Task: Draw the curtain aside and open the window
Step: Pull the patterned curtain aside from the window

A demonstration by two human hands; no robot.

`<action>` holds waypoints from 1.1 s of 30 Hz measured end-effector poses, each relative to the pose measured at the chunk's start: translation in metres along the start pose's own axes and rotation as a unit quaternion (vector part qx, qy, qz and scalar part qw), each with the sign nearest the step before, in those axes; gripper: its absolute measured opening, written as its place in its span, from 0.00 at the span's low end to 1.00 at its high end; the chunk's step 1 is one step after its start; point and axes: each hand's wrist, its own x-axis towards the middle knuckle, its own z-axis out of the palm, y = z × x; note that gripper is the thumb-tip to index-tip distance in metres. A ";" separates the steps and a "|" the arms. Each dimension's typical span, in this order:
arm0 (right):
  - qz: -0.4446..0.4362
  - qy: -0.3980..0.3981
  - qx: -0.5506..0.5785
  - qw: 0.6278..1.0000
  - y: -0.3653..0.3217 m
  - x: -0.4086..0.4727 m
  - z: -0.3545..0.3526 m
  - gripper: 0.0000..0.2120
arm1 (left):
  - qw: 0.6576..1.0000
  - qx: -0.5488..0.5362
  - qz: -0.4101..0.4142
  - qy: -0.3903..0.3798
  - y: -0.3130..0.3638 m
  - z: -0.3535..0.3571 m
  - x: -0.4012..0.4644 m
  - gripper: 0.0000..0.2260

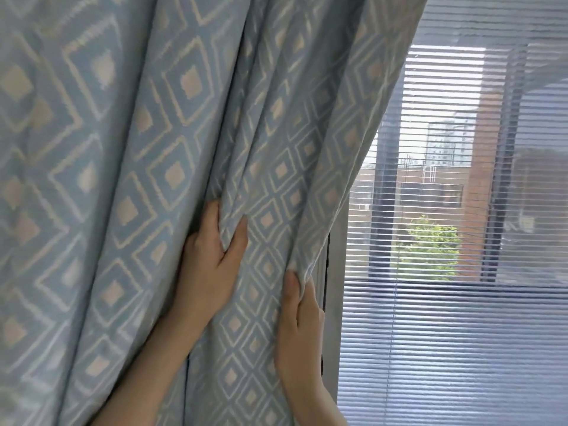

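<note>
A pale blue curtain point(129, 179) with a cream diamond pattern fills the left and middle of the view, bunched into folds. My left hand point(212, 256) grips one fold of it, thumb on the front of the cloth. My right hand point(299, 321) holds the curtain's right edge, fingers wrapped behind it. To the right the window point(430, 186) is uncovered behind a lowered slatted blind point(461, 348). No window handle shows.
A white window frame post point(333, 302) stands just right of my right hand. Through the slats I see brick buildings and a green tree point(430, 247) outside. A thin blind cord point(394, 318) hangs down the slats.
</note>
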 end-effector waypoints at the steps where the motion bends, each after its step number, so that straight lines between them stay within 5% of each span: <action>1: -0.002 0.004 -0.003 1.000 0.000 0.000 0.001 0.16 | 1.000 -0.006 -0.002 -0.001 -0.001 0.000 0.000 0.07; 20: -0.063 0.177 -0.154 0.970 -0.009 -0.017 0.058 0.31 | 0.982 -0.169 0.025 -0.078 -0.025 -0.044 0.015 0.08; 33: -0.033 0.095 -0.156 0.983 -0.032 -0.042 0.136 0.32 | 0.995 -0.090 0.043 -0.019 -0.055 -0.120 0.025 0.10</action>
